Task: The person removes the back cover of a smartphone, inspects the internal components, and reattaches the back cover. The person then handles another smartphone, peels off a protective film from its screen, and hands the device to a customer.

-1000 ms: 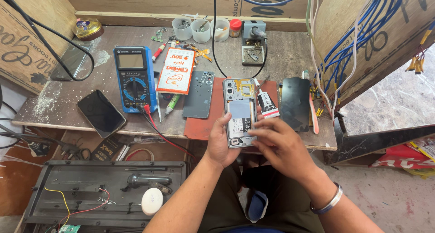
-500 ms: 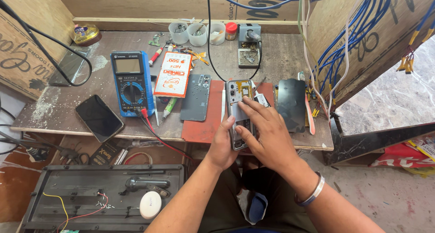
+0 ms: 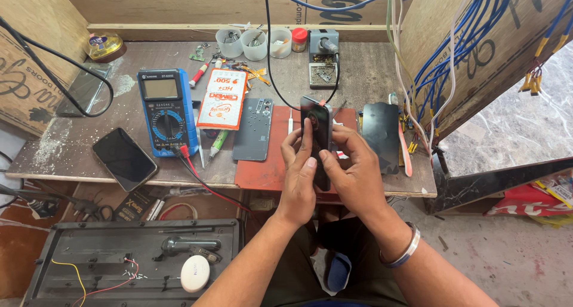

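A dark smartphone point(image 3: 316, 128) is lifted off the red work mat point(image 3: 262, 170), its dark face turned toward me. My left hand point(image 3: 300, 181) grips its lower left side, thumb pressed on the face. My right hand point(image 3: 353, 173) holds the right edge, fingers curled round the back. A separate grey phone back cover point(image 3: 253, 130) lies on the bench left of the mat. Another black phone panel point(image 3: 381, 137) lies to the right.
A blue multimeter point(image 3: 165, 110) with red and black leads, an orange-and-white packet point(image 3: 222, 98), a black phone point(image 3: 123, 158), small plastic cups point(image 3: 255, 43) and a soldering stand point(image 3: 323, 57) are on the bench. Blue cables point(image 3: 441, 50) hang at the right. A black tray point(image 3: 131, 265) sits below.
The phone lay opened on the mat with its insides showing; both hands have since lifted it and turned it over, dark face toward me.
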